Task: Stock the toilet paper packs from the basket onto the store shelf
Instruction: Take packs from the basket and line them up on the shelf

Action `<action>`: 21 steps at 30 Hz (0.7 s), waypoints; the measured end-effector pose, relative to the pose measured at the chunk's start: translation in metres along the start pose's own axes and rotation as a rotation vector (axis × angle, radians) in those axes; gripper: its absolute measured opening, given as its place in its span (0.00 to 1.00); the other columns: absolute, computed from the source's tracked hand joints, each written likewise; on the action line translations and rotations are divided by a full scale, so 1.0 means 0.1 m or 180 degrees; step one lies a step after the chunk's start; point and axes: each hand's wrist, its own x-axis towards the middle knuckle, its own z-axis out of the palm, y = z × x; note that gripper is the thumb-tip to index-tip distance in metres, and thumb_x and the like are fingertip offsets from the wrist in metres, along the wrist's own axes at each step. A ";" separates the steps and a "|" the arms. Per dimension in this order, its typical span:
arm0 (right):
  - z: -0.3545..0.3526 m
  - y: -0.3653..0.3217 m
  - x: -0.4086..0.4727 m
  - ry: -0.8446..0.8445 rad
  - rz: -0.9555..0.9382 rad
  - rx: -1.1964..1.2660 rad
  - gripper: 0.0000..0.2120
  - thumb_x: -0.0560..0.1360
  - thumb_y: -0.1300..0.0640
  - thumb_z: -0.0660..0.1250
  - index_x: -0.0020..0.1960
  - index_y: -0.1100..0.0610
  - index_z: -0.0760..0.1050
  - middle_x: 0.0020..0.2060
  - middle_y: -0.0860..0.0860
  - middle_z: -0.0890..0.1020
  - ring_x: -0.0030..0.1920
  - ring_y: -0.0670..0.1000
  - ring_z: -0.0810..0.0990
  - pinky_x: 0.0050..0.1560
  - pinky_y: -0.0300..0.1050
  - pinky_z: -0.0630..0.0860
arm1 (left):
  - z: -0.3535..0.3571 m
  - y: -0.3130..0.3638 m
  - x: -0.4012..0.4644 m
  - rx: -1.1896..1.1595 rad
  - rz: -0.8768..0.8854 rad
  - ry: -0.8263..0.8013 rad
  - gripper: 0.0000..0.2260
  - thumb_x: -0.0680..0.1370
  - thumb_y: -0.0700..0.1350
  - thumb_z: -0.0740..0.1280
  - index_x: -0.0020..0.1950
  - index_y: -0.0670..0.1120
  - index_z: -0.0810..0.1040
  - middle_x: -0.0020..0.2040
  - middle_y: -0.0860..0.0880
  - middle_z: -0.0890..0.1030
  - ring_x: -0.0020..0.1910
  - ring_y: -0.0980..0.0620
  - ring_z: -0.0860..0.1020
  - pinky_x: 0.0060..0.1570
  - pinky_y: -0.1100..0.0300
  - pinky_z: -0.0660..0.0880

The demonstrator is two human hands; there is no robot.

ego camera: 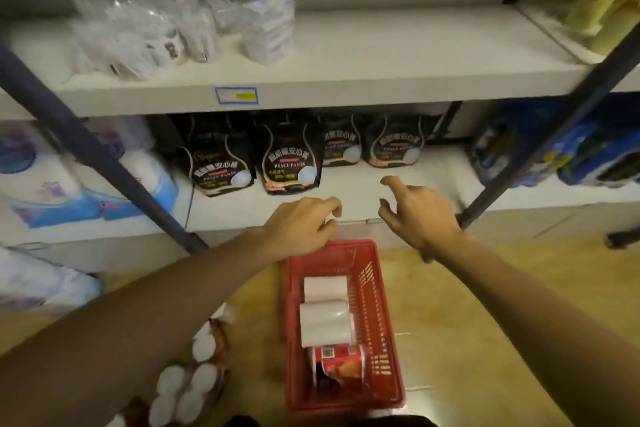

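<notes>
A red plastic basket (pixel 375 305) stands on the floor below the shelf. In it lie two white toilet paper packs (pixel 325 288) (pixel 323 326) and a red-wrapped pack (pixel 337 367). My left hand (pixel 299 227) hovers over the basket's far rim at the lower shelf's front edge, its fingers loosely curled and holding nothing that I can see. My right hand (pixel 417 215) is just to the right, fingers spread and relaxed, empty. Ahead of both hands is a bare stretch of the lower shelf (pixel 360 189).
Black pouches (pixel 289 159) stand at the back of the lower shelf. Clear-wrapped packs (pixel 149 31) sit on the upper shelf (pixel 398 55). Blue shelf posts (pixel 104 156) (pixel 540 146) slant on both sides. A pack of white rolls (pixel 188 388) lies on the floor left of the basket.
</notes>
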 end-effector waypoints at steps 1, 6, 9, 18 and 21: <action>0.22 0.00 -0.07 -0.0019 0.0092 0.0064 0.20 0.79 0.46 0.57 0.69 0.53 0.65 0.43 0.55 0.83 0.44 0.60 0.81 0.38 0.49 0.74 | 0.20 -0.12 -0.05 -0.0018 -0.0073 -0.0056 0.10 0.79 0.47 0.58 0.60 0.49 0.72 0.47 0.50 0.78 0.48 0.46 0.76 0.39 0.57 0.64; 1.16 0.01 -0.21 0.0028 0.0283 0.0086 0.18 0.80 0.46 0.57 0.67 0.53 0.67 0.46 0.54 0.84 0.46 0.60 0.81 0.38 0.47 0.71 | 1.09 -0.61 -0.06 -0.0025 -0.0284 -0.0009 0.10 0.79 0.46 0.59 0.59 0.49 0.72 0.50 0.48 0.79 0.50 0.44 0.76 0.42 0.55 0.69; 1.68 0.02 -0.26 -0.0009 0.0385 0.0116 0.17 0.80 0.48 0.57 0.66 0.54 0.68 0.48 0.56 0.83 0.49 0.61 0.80 0.37 0.46 0.67 | 1.68 -0.82 -0.04 -0.0074 -0.0309 0.0027 0.09 0.78 0.46 0.59 0.57 0.48 0.73 0.50 0.47 0.80 0.51 0.43 0.77 0.45 0.53 0.72; 3.75 0.01 -0.80 -0.1058 0.0487 -0.0070 0.17 0.78 0.51 0.59 0.66 0.54 0.68 0.55 0.59 0.80 0.55 0.63 0.78 0.45 0.50 0.72 | 3.61 -1.44 -0.26 0.0218 -0.0126 -0.0453 0.14 0.78 0.48 0.59 0.63 0.50 0.69 0.55 0.47 0.78 0.54 0.42 0.77 0.46 0.52 0.74; 4.31 0.02 -1.00 -0.1382 0.0680 0.0145 0.20 0.78 0.53 0.61 0.69 0.52 0.66 0.56 0.60 0.79 0.55 0.63 0.78 0.52 0.53 0.75 | 4.05 -1.61 -0.35 0.0328 -0.0128 -0.0647 0.16 0.78 0.47 0.59 0.66 0.50 0.66 0.59 0.47 0.77 0.55 0.43 0.77 0.46 0.53 0.72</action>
